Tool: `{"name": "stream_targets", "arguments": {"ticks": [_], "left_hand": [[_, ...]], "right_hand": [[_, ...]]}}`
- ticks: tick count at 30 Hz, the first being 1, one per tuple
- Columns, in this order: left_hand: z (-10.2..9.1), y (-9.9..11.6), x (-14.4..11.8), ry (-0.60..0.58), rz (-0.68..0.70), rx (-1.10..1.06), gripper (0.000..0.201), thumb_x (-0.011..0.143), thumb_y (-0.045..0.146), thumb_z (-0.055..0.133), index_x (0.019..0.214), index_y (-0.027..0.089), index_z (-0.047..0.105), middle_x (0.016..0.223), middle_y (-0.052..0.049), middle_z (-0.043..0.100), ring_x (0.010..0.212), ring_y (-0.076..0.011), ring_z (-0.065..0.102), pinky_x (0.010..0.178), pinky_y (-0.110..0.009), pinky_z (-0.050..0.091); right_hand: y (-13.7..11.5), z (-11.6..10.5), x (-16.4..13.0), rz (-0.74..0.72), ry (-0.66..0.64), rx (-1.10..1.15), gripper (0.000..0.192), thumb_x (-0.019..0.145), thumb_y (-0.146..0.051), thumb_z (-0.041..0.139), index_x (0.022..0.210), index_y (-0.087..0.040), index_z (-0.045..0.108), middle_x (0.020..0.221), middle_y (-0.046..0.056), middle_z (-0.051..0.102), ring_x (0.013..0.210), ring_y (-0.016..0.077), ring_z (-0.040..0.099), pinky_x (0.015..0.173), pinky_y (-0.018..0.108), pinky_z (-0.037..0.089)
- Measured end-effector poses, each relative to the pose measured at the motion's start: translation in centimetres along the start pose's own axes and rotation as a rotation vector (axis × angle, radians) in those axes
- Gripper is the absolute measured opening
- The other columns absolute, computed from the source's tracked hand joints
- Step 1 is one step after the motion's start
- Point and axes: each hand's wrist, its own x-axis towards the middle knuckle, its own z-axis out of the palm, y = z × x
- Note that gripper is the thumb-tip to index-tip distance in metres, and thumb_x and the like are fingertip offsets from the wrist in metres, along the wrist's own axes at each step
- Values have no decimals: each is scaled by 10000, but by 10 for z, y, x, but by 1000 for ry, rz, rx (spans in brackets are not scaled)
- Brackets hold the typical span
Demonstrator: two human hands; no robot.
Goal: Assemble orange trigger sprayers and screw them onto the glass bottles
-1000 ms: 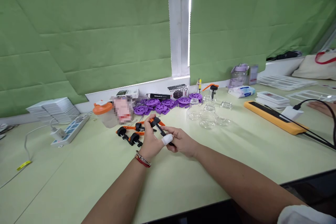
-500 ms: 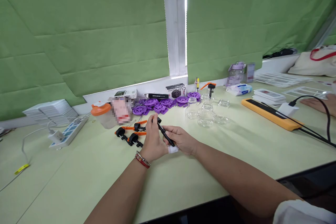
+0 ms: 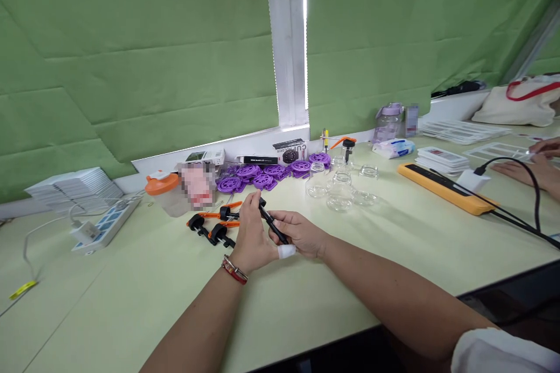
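My left hand [image 3: 252, 240] and my right hand [image 3: 303, 234] meet over the table, both closed on a black rod-shaped part [image 3: 273, 225]. It slants from a wider black end near my left fingertips down to the right hand. A white wrap covers my left thumb. Just beyond the left hand lie several black-capped shafts with orange handles [image 3: 221, 229], partly hidden by that hand. Clear glass jars [image 3: 340, 193] stand beyond my right hand. Purple wheel-like plastic parts [image 3: 263, 180] are piled behind both hands.
At the left are a power strip [image 3: 109, 227], stacked white sheets [image 3: 76, 186] and an orange-lidded cup [image 3: 164, 195]. To the right, a yellow power strip [image 3: 441, 189] with black cables lies near white cards [image 3: 441, 161]. Another person's hands [image 3: 531, 172] are at the far right.
The view has shifted slightly, moving the table things a little left. My hands keep their hold on the black part. At the far right, more of the other person's hands shows.
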Motion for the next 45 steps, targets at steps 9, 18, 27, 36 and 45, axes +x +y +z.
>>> {"name": "stream_targets", "arguments": {"ticks": [9, 18, 27, 36, 45], "left_hand": [[0, 4, 1, 20, -45, 11, 1106, 469, 265, 758, 1426, 220, 204, 1395, -150, 317, 1301, -367, 288, 1069, -512, 220], [-7, 6, 2, -3, -106, 38, 1083, 473, 264, 764, 1418, 221, 238, 1296, -126, 439, 1191, -339, 421, 991, -476, 335], [-24, 2, 5, -122, -267, -183, 1066, 484, 228, 793, 1405, 255, 258, 1196, -106, 537, 1102, -286, 510, 960, -433, 370], [-22, 12, 7, -227, -305, -187, 949, 466, 206, 795, 1300, 243, 341, 1075, -85, 575, 949, -247, 555, 875, -383, 409], [-22, 15, 8, -278, -302, -179, 867, 506, 222, 775, 1247, 249, 325, 1019, -62, 581, 902, -223, 560, 841, -368, 417]], "right_hand": [[0, 0, 1, -7, 27, 11, 479, 760, -457, 673, 1108, -141, 579, 638, -18, 548, 527, 68, 410, 527, 214, 301], [-5, -13, 7, -7, 117, -174, 459, 785, -469, 620, 1080, -119, 597, 668, 6, 581, 568, 95, 482, 561, 241, 359], [5, -60, 16, 11, 418, -1180, 258, 803, -242, 572, 1022, -180, 694, 913, 61, 619, 761, 152, 542, 729, 289, 417], [13, -45, 25, -49, 264, -1409, 169, 768, -192, 625, 875, -218, 753, 866, 36, 642, 760, 160, 579, 693, 260, 391], [6, -44, 28, 128, 319, -1483, 81, 732, -264, 684, 771, -193, 689, 816, 36, 667, 733, 168, 571, 578, 248, 328]]}}
